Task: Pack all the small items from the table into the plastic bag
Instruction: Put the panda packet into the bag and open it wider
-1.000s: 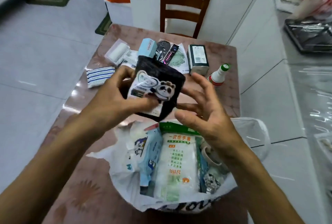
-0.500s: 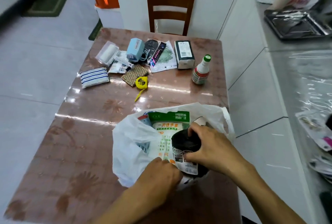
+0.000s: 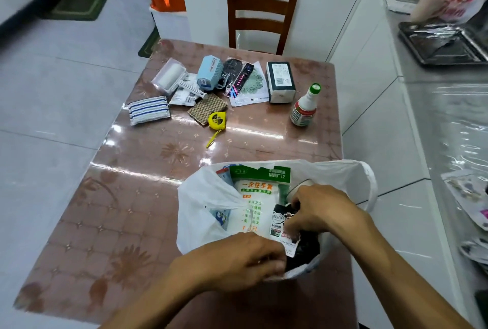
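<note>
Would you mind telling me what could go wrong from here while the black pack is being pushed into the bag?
1. The plastic bag sits at the table's near right corner; pushing the black pack down might slide it off the edge.
2. The glove packet stands tall inside and may tip out as the hands, left and right, crowd in.
3. The bottle stands upright near the right edge; a reaching arm could topple it.

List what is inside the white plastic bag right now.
Inside the plastic bag: a green-topped glove packet, a blue packet, and a black panda-label pack under both hands. Anything deeper is covered.
</note>
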